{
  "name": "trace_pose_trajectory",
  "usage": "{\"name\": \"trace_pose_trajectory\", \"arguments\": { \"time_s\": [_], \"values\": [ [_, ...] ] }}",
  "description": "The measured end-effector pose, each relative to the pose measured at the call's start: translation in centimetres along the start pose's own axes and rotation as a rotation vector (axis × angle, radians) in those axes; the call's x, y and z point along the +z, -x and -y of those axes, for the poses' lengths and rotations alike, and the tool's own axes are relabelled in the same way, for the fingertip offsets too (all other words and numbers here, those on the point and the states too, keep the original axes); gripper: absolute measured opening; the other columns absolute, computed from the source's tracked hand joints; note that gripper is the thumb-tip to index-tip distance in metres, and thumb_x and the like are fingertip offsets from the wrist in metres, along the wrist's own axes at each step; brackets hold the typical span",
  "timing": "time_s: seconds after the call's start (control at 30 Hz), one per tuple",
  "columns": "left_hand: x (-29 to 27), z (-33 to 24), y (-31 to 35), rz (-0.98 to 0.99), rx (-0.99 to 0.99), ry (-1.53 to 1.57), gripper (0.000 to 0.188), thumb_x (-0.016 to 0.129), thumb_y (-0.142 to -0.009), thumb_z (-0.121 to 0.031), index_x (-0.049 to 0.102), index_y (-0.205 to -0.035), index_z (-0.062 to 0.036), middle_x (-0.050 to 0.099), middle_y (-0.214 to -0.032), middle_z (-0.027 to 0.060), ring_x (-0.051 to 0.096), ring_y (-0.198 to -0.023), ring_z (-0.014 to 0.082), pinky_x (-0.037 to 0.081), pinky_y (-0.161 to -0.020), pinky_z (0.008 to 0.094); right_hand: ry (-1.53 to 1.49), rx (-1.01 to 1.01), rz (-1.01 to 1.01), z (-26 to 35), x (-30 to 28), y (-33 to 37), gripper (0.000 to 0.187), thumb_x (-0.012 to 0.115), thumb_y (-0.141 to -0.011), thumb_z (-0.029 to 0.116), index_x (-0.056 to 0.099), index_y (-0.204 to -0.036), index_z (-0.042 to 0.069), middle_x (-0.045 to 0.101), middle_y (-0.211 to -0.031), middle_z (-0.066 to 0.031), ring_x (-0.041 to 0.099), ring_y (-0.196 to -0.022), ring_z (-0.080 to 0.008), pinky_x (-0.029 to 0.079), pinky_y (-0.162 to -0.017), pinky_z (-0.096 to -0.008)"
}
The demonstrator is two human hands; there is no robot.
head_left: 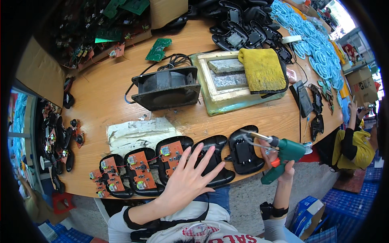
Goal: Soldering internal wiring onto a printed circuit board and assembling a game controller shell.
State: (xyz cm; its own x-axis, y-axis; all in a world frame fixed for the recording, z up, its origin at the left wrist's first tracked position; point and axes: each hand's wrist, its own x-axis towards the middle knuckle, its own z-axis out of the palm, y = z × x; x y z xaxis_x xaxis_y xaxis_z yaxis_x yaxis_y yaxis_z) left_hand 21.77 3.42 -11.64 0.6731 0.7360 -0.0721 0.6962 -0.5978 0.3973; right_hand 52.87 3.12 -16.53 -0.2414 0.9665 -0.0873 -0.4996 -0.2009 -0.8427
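Note:
My left hand [190, 176] hovers with fingers spread over a black game-controller shell [216, 160] at the table's near edge. My right hand [279, 162] grips a green soldering gun [283, 154], its metal tip pointing left over another black controller shell [243, 152]. A row of black shells fitted with orange circuit boards [139, 168] lies left of my left hand, one board [170, 154] partly under my fingers.
A black fan [166, 87] and a tray with stone blocks and a yellow cloth [263, 69] stand mid-table. Black shells [243, 28], blue parts [316, 44] and green boards [158, 48] pile at the back. A person in yellow [356, 146] sits at the right.

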Motion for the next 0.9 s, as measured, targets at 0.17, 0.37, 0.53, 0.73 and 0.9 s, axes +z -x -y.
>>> {"name": "trace_pose_trajectory", "arguments": {
  "time_s": [0.17, 0.37, 0.53, 0.73, 0.9],
  "values": [
    [-0.1, 0.5, 0.7, 0.007, 0.003, -0.034, 0.071, 0.068, -0.068, -0.042, 0.041, -0.132, -0.0241, 0.030, -0.139, 0.0139, 0.036, -0.121, 0.0331, 0.031, -0.098, 0.0434, 0.064, 0.034, 0.171, -0.9, 0.9, -0.9, 0.065, 0.057, -0.077, 0.057, 0.058, -0.107, 0.000, 0.061, -0.103, -0.0119, 0.020, -0.133, -0.0373, 0.020, -0.104, -0.0487],
    [-0.9, 1.6, 2.7, -0.004, -0.020, -0.027, 0.070, 0.068, -0.068, -0.042, 0.042, -0.131, -0.0248, 0.031, -0.139, 0.0110, 0.038, -0.120, 0.0310, 0.033, -0.097, 0.0399, 0.089, 0.009, 0.162, -1.8, 3.7, -1.4, 0.064, 0.057, -0.079, 0.055, 0.056, -0.108, -0.002, 0.062, -0.101, -0.0118, 0.018, -0.133, -0.0390, 0.020, -0.103, -0.0509],
    [-1.9, 3.7, 5.3, -0.031, -0.044, -0.011, 0.067, 0.067, -0.069, -0.041, 0.044, -0.129, -0.0256, 0.033, -0.138, 0.0101, 0.039, -0.119, 0.0309, 0.036, -0.095, 0.0401, 0.063, 0.057, 0.219, -3.9, 6.3, -2.2, 0.063, 0.059, -0.076, 0.056, 0.059, -0.101, -0.002, 0.055, -0.112, -0.0170, 0.013, -0.134, -0.0383, 0.016, -0.105, -0.0489],
    [-3.9, 5.1, 8.5, -0.012, -0.101, -0.083, 0.065, 0.068, -0.068, -0.043, 0.047, -0.127, -0.0221, 0.036, -0.136, 0.0106, 0.040, -0.118, 0.0301, 0.035, -0.095, 0.0410, -0.056, 0.079, 0.261, -6.8, 9.1, -3.8, 0.068, 0.061, -0.075, 0.056, 0.055, -0.115, 0.002, 0.048, -0.128, -0.0166, 0.018, -0.134, -0.0346, 0.018, -0.104, -0.0443],
    [-7.2, 8.8, 9.4, -0.294, -0.067, -0.012, 0.037, 0.073, -0.067, -0.026, 0.061, -0.097, -0.0074, 0.059, -0.108, 0.0097, 0.058, -0.092, 0.0273, 0.045, -0.079, 0.0377, -0.079, 0.087, 0.196, -5.1, 8.4, -2.9, 0.077, 0.062, -0.076, 0.053, 0.040, -0.131, 0.004, 0.010, -0.145, -0.0247, 0.029, -0.130, -0.0264, 0.031, -0.099, -0.0318]
  ]
}}
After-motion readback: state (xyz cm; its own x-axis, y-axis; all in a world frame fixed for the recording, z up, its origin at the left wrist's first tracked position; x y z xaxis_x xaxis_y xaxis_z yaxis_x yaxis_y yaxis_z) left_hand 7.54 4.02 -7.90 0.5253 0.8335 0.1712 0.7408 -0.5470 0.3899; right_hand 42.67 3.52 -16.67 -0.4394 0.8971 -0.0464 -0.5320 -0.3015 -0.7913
